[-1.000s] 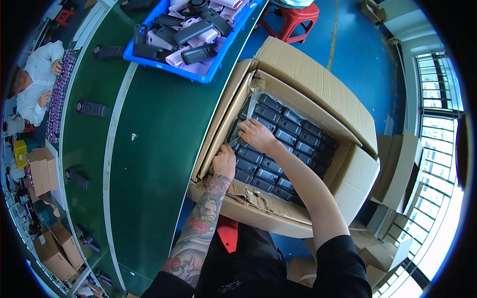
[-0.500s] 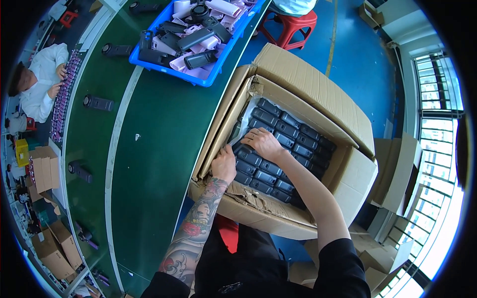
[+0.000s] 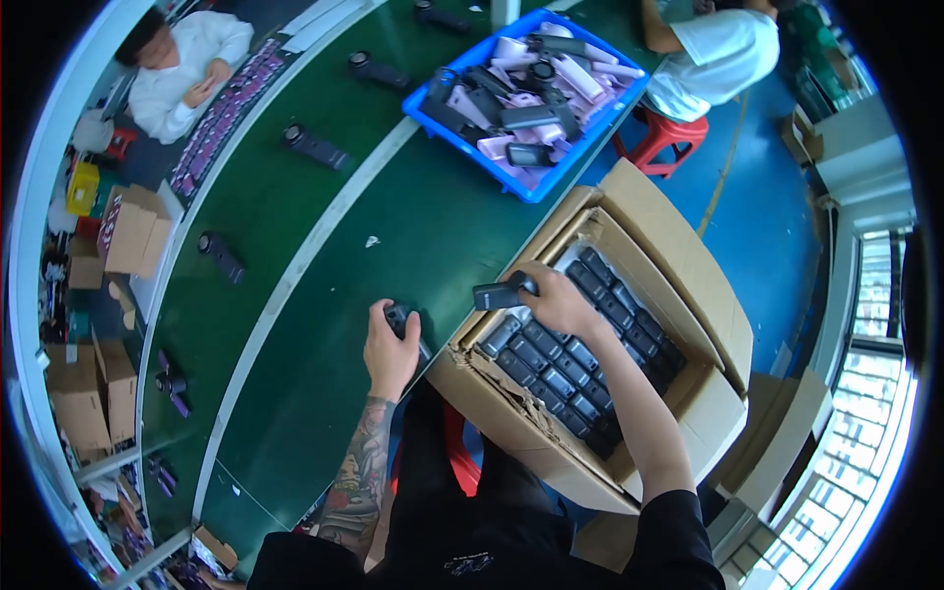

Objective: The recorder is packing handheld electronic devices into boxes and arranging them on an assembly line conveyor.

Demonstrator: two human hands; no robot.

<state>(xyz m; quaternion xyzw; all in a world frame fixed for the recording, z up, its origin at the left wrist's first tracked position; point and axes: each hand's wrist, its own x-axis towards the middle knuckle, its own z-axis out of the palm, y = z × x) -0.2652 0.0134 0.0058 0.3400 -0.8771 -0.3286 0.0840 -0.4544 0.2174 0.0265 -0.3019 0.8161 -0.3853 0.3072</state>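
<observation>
My left hand [image 3: 390,352] is closed around a black plastic casing [image 3: 398,317] above the green table, beside the near corner of the carton. Most of that casing is hidden by the fingers. My right hand [image 3: 559,299] grips another black casing [image 3: 498,295], oblong with a rounded end, and holds it over the carton's left rim. The open cardboard carton [image 3: 723,425] stands against the table's edge. Packed inside it are rows of similar black casings [image 3: 560,372], with a pale liner sheet [image 3: 568,258] showing near its far left corner.
A blue crate [image 3: 470,155] of mixed black and lilac casings sits on the green table [image 3: 334,324]. Dark round-headed handheld devices [image 3: 315,146] lie spaced along the strip beyond a pale rail. One co-worker [image 3: 187,74] sits far left; another person sits on a red stool [image 3: 671,138].
Both hands have come up out of the carton, each now holding a black casing. The left has moved over the table. The view has shifted, bringing the crate further into the picture.
</observation>
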